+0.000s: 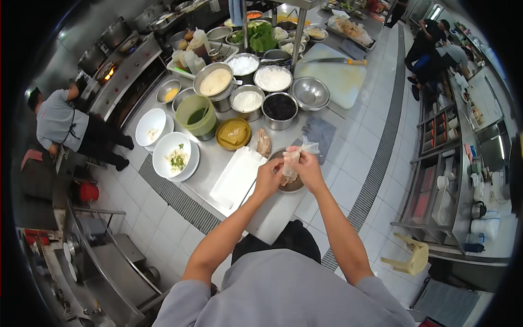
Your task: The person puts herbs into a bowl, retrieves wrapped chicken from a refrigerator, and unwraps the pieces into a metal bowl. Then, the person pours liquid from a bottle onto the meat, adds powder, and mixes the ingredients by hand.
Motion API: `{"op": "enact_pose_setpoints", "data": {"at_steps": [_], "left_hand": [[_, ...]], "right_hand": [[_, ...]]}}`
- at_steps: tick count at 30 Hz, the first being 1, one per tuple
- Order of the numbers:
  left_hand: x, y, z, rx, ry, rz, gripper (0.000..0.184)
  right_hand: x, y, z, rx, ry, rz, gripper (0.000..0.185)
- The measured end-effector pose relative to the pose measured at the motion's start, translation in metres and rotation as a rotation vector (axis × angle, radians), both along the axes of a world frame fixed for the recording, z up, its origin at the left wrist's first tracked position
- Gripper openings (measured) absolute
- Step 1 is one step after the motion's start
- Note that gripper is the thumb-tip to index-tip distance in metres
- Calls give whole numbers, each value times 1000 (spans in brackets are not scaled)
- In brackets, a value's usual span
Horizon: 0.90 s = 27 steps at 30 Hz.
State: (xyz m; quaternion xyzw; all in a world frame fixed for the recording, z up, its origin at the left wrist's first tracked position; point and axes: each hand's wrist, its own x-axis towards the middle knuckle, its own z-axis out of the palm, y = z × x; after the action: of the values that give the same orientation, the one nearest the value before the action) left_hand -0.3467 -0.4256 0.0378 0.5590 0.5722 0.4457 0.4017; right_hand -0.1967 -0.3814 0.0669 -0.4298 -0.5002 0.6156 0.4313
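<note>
Both my hands hold a clear plastic bag with something pale brown inside, over a metal bowl. My left hand pinches the bag's lower left side. My right hand grips it on the right, near its loose upper end. Just behind the bowl lies another wrapped brownish piece. A long white tray is left of my left hand. Beyond it stand a yellow-brown bowl and a green container.
Two white bowls with food stand at the left. Metal bowls of powder and a dark-filled one are behind. A knife rests on a cutting board. One person is at the far left, others at the upper right.
</note>
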Motion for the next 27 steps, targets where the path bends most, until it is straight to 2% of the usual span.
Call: {"op": "enact_pose_setpoints", "data": {"at_steps": [3,5,6,9,11,12,13,15,16,18,19,20,21,22,23,24,25,26,27], "left_hand": [[8,6,-4,34,71,-36,25],[10,4,10,187,130,-152,24],[14,0,18,89,9,-158,23],[3,15,10,-19,186,-187,22],[8,26,16,43,238,-218,23],[19,25,22,89,143,-286,25],[37,18,43,20,283,-317,25],[42,15,22,173,532,-360,24],[47,15,21,201,566,-387,21],[61,11,23,288,608,-368,14],[58,12,19,254,666,-375,11],[57,11,16,246,738,-390,10],[48,14,6,286,798,-465,10],[45,14,-1,291,838,-485,10],[41,10,-5,288,886,-491,11],[43,8,-7,282,894,-470,11],[46,9,-4,233,810,-536,13],[40,12,2,187,731,-573,16],[41,10,20,341,853,-659,21]], "right_hand": [[28,-8,-3,74,135,-48,27],[60,-13,2,77,156,-364,32],[82,-17,3,76,170,-393,32],[156,-50,-11,46,305,-649,34],[211,-97,-22,-48,295,-918,35],[238,-127,-40,-88,245,-1003,33],[265,-161,-62,-84,231,-1123,33],[306,-255,-106,-235,95,-1296,32],[322,-310,-128,-243,76,-1412,32],[347,-428,-153,-442,-352,-1717,29],[353,-482,-149,-531,-425,-1853,28],[360,-547,-159,-445,-684,-1909,27],[377,-626,-186,-578,-708,-1959,27],[377,-650,-134,-813,-865,-1879,31],[394,-701,-134,-1128,-1138,-1776,38],[415,-776,-174,-817,-1544,-1824,43],[439,-828,-180,-869,-1980,-1540,40],[462,-881,-168,-784,-1937,-1010,39],[476,-895,-161,-802,-1972,-1012,44]]}}
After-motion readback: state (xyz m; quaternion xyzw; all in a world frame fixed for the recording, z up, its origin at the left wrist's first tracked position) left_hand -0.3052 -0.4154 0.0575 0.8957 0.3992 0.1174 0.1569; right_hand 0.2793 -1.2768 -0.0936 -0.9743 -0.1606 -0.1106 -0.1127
